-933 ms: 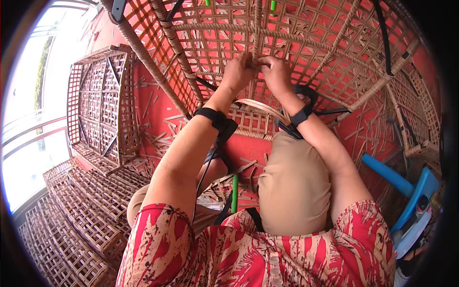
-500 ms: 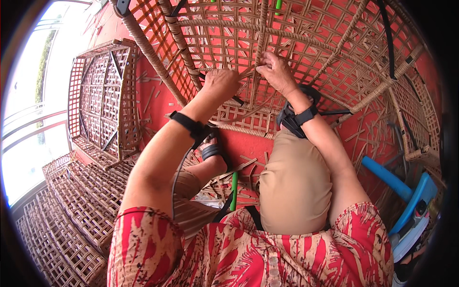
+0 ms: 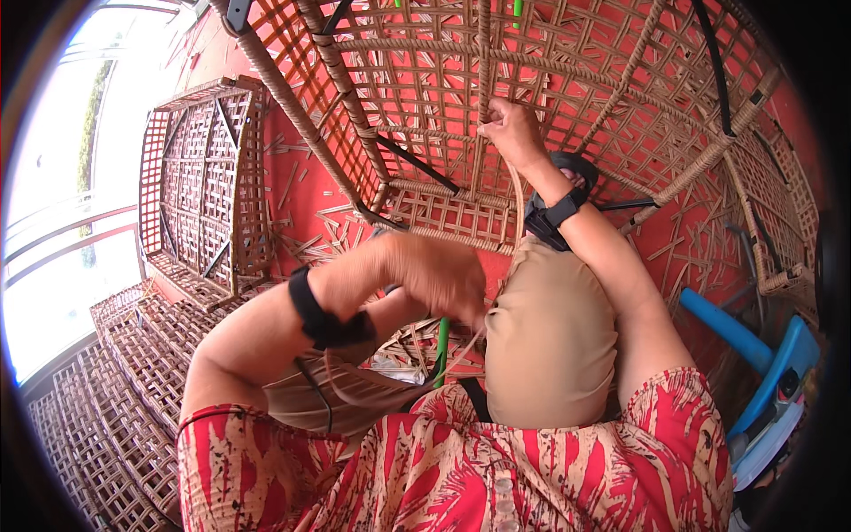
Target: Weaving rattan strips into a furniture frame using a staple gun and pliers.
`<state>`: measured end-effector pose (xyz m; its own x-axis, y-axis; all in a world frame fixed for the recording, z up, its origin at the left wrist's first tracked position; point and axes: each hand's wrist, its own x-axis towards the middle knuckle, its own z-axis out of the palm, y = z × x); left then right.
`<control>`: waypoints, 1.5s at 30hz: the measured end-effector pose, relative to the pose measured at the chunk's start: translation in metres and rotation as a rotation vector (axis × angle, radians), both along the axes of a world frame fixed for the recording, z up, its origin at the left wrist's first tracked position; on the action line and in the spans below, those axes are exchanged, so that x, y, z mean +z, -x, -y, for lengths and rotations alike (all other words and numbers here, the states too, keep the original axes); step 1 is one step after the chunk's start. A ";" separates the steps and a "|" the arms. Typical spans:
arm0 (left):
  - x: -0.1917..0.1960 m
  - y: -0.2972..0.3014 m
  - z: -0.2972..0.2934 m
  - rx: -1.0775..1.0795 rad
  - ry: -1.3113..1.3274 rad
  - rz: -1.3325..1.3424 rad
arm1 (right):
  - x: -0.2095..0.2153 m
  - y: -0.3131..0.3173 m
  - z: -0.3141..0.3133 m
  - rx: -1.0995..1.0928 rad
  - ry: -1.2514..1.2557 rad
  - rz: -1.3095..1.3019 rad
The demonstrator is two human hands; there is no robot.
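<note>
A large woven wicker basket frame (image 3: 417, 188), with cord-wrapped poles and open lattice sides, stands tilted before me. My right hand (image 3: 516, 135) is closed at its upright wrapped pole (image 3: 484, 62), fingertips pinched against it. From there a thin tan wicker strip (image 3: 519, 199) runs down toward my raised knee. Close to my body, beside that knee, my left hand (image 3: 434, 273) is curled, its fingers partly hidden under the back of the hand. The strip's loose length comes out below it and loops over my lap, so it appears gripped there.
Another woven basket (image 3: 199, 177) stands at the left, above stacked woven panels (image 3: 133, 390). Strip scraps (image 3: 328, 226) litter the red floor (image 3: 292, 191). A blue plastic object (image 3: 771, 372) lies at the right. Black straps (image 3: 417, 165) cross the frame, and my sandalled foot (image 3: 576, 173) is beneath it.
My left hand has moved from the frame down and back toward my lap, drawing the strip along. My right hand stays at the wrapped pole.
</note>
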<state>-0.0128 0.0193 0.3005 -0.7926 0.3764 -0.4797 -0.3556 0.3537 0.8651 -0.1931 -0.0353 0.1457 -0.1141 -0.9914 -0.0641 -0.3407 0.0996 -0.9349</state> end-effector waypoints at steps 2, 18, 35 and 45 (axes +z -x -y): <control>-0.057 -0.001 0.057 0.682 0.111 0.148 | -0.004 0.006 0.002 0.010 0.007 -0.097; -0.162 0.039 0.086 1.691 -0.047 -0.292 | 0.008 -0.003 -0.002 0.025 0.059 -0.408; -0.094 0.018 0.035 0.548 1.184 0.098 | 0.036 -0.008 0.006 0.141 -0.276 -0.309; -0.050 0.018 0.017 0.290 -0.260 0.422 | -0.004 0.012 0.004 0.167 -0.026 -0.293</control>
<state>-0.0311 0.0022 0.2509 -0.6408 0.3201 -0.6977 -0.7399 -0.0152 0.6726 -0.2049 -0.0397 0.1420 0.0327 -0.9964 -0.0783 -0.6084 0.0423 -0.7925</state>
